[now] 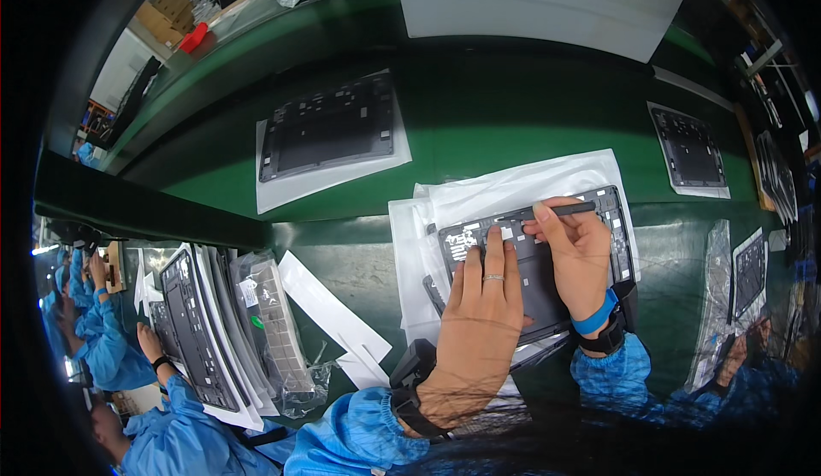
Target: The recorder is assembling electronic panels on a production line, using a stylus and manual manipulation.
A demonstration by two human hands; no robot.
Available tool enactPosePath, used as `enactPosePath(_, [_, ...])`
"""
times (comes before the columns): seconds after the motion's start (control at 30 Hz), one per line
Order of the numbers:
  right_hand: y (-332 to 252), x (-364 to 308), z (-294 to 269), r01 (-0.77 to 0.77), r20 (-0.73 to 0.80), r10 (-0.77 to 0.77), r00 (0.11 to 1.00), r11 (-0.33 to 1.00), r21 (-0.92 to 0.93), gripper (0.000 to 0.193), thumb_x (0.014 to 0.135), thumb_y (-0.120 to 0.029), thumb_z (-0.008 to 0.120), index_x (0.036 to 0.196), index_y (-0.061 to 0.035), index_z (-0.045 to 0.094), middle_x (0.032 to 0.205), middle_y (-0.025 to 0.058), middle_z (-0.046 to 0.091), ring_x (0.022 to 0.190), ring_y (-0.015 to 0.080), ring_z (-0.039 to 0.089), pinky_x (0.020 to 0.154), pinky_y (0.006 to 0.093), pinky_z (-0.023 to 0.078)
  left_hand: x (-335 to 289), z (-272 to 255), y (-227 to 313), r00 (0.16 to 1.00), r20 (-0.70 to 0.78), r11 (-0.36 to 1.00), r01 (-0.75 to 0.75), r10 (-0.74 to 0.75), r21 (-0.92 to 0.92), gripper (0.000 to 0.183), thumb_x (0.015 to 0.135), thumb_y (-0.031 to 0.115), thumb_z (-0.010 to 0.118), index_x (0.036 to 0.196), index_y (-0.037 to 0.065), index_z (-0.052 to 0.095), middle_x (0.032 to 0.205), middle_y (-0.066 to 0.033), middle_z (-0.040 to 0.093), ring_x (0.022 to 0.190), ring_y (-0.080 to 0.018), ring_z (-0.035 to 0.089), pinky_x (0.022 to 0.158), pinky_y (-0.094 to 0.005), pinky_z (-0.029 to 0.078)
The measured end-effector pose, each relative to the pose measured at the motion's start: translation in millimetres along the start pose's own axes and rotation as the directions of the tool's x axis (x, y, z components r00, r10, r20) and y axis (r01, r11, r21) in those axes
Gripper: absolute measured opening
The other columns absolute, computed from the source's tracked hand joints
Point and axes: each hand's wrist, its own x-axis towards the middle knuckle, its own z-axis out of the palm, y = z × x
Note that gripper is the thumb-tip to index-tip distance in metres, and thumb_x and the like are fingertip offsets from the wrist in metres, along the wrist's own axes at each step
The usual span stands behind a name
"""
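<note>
A black, tablet-sized back cover (534,272) with small white and silver pieces along its upper part lies on white protective sheets (539,175) in front of me. My left hand (479,331) rests flat on its left half, fingers stretched out, fingertips close to the silver and white pieces. My right hand (583,262), over the cover's right half, pinches a slim black pen-like tool (575,208) between thumb and fingers. The tool lies nearly level along the cover's upper edge, its tip close to my left fingertips. My left hand hides part of the cover.
Similar covers on white sheets lie at the back left (329,130) and back right (688,149) of the green conveyor (479,125). At left stand a stack of covers (201,331) and a clear-bagged divided tray (286,331). Co-workers in blue sleeves (184,416) sit on both sides.
</note>
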Motion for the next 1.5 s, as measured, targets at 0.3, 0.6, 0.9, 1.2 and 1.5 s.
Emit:
enactPosePath(0.3, [0, 1, -1, -0.01, 0.004, 0.01, 1.0, 1.0, -0.003, 0.023, 0.102, -0.015, 0.072, 0.112, 0.0051, 0.068, 0.095, 0.0099, 0.075, 0.088, 0.013, 0.072, 0.08, 0.025, 0.056, 1, -2, 1, 1.0, 0.012, 1.0, 0.006, -0.006, 0.0, 0.097, 0.07, 0.034, 0.09, 0.147, -0.008, 0.049, 0.159, -0.022, 0.039, 0.136, -0.0386, 0.049, 0.116, -0.0457, 0.046])
enactPosePath(0.6, [2, -2, -1, -0.003, -0.008, 0.003, 1.0, 1.0, -0.014, 0.022, 0.102, -0.014, 0.072, 0.112, 0.0053, 0.068, 0.095, 0.01, 0.075, 0.086, 0.0131, 0.072, 0.08, 0.0251, 0.056, 3, 0, -1, 1.0, -0.018, 0.997, -0.024, 0.025, 0.067, 0.099, 0.072, 0.046, 0.087, 0.148, -0.007, 0.05, 0.158, -0.0202, 0.041, 0.132, -0.0356, 0.05, 0.113, -0.0447, 0.044])
enactPosePath(0.9, [2, 7, -3, 0.098, -0.089, -0.099, 0.991, 0.995, -0.013, 0.028, 0.103, -0.022, 0.072, 0.115, 0.0034, 0.068, 0.093, 0.0114, 0.075, 0.084, 0.0152, 0.072, 0.078, 0.0276, 0.057, 9, -17, -8, 0.999, 0.023, 0.941, -0.028, 0.021, 0.337, 0.085, 0.084, 0.056, 0.073, 0.142, -0.004, 0.054, 0.152, -0.0173, 0.049, 0.123, -0.0305, 0.054, 0.105, -0.0421, 0.043])
enactPosePath(1.2, [-44, -125, 26, 0.297, 0.61, -0.18, 0.771, 0.95, -0.095, 0.018, 0.098, -0.005, 0.072, 0.114, 0.0021, 0.068, 0.105, 0.0168, 0.072, 0.095, 0.0247, 0.074, 0.087, 0.0347, 0.059, -206, -49, -64, 0.914, 0.139, 0.901, 0.4, -0.38, -0.166, 0.119, 0.067, 0.023, 0.094, 0.162, -0.001, 0.028, 0.169, -0.0224, 0.027, 0.155, -0.0445, 0.028, 0.125, -0.0515, 0.032])
enactPosePath(1.5, [17, -166, 86, 0.391, 0.905, 0.106, 0.413, 0.876, -0.281, 0.017, 0.099, -0.018, 0.07, 0.106, -0.0033, 0.065, 0.081, 0.0153, 0.066, 0.072, 0.0332, 0.065, 0.066, 0.0424, 0.048, -245, 0, -74, 0.924, 0.119, 0.909, 0.379, -0.362, -0.172, 0.132, 0.059, 0.034, 0.096, 0.163, -0.003, 0.024, 0.173, -0.0209, 0.018, 0.158, -0.0454, 0.021, 0.125, -0.0602, 0.024])
